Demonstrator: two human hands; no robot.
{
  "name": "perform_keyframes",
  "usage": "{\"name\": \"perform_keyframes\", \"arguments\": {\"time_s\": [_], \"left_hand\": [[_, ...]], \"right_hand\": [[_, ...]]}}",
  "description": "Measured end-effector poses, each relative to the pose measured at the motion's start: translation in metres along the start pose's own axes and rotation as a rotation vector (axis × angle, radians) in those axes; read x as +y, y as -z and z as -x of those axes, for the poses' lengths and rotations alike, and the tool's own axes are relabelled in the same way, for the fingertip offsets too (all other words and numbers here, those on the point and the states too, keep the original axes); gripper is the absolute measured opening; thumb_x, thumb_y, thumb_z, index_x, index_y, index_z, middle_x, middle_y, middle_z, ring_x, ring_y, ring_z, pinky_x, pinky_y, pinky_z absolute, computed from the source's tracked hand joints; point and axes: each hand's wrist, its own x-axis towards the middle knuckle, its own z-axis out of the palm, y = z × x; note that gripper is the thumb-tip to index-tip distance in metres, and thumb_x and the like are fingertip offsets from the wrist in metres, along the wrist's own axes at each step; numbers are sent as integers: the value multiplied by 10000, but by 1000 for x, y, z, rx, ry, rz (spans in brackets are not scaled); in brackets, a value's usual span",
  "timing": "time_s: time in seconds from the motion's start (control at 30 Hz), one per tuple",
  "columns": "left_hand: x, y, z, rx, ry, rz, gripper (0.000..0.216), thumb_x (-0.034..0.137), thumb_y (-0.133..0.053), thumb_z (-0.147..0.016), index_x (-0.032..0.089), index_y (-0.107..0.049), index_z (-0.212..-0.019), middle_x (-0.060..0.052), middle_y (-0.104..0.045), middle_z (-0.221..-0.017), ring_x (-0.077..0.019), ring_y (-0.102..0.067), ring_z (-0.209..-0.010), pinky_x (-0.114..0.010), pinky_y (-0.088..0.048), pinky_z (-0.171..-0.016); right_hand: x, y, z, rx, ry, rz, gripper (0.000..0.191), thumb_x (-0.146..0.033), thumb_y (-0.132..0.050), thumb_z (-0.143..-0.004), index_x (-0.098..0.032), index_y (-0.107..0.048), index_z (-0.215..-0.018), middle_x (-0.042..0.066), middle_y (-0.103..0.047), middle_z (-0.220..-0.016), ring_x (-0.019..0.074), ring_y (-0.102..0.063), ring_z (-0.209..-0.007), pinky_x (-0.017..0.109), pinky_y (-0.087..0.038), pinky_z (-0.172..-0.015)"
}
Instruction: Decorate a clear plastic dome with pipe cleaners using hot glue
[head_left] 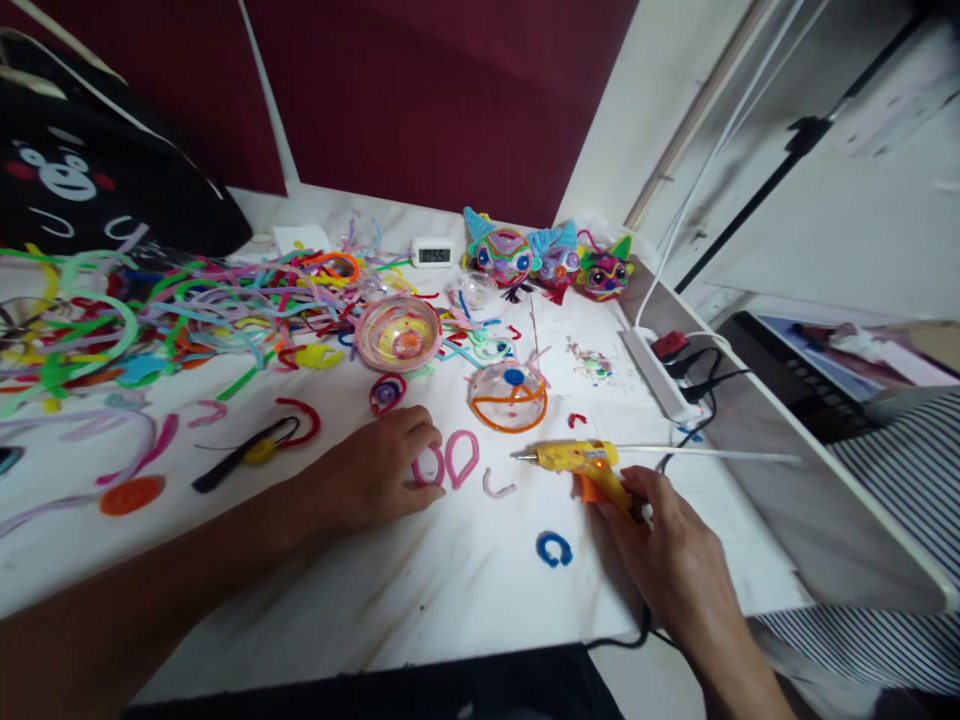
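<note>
My right hand is wrapped around the handle of a yellow hot glue gun, its metal nozzle pointing left and a long clear glue stick coming out of its back. My left hand rests on the table, thumb and fingers apart around a pink pipe cleaner loop, which is partly hidden. Beside it lies a second pink pipe cleaner loop. A clear plastic half-ball with orange trim and a blue coil sits beyond the nozzle. Nearer me is a curled blue pipe cleaner.
A heap of coloured pipe cleaners covers the back left. A pink-rimmed bowl stands mid-table; decorated animal-face balls and a digital clock are behind. A power strip with cords lies along the right-hand board.
</note>
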Motion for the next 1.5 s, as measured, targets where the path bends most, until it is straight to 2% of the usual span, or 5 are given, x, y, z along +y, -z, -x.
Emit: {"name": "perform_keyframes", "arguments": {"time_s": [0.2, 0.47, 0.67, 0.83, 1.5], "left_hand": [[-4, -5, 2, 33, -12, 37, 282, 338, -642, -782, 172, -587, -1003, -74, -556, -1051, -220, -566, -947, -335, -467, -820], [-10, -11, 1, 154, -26, 112, 281, 387, -657, -808, 194, -600, -1004, -63, -565, -1051, -197, -586, -903, -302, -475, -773], [-11, -14, -1, 310, -53, 118, 211, 362, -559, -882, 190, -614, -992, -70, -567, -1044, -186, -584, -907, -294, -468, -800], [-14, -17, -1, 348, -79, 93, 180, 324, -544, -886, 189, -622, -975, -72, -587, -1072, -188, -602, -930, -282, -474, -815], [-20, -21, -2, 353, -85, 56, 187, 272, -489, -904, 194, -635, -992, -85, -610, -1136, -197, -629, -977, -282, -507, -817]], "right_hand": [[-6, -1, -3, -8, 10, -30, 317, -452, -476, -923, -192, -546, -1091, 98, -697, -937, 246, -672, -784, 361, -540, -680], [-4, 28, -39, 52, 237, 60, 274, -364, -472, -951, -163, -637, -1036, 110, -697, -959, 255, -648, -855, 374, -505, -767], [-18, 14, -128, -321, 354, 411, 233, -220, -487, -925, -140, -654, -1067, 135, -688, -1062, 260, -641, -990, 339, -473, -853], [-21, -17, -168, -399, 439, 477, 217, -173, -473, -923, -128, -655, -1034, 136, -691, -1005, 218, -676, -872, 267, -474, -709], [-11, -15, -179, -409, 521, 214, 200, -139, -481, -903, -112, -677, -873, 154, -709, -917, 224, -677, -833, 286, -445, -737]]}}
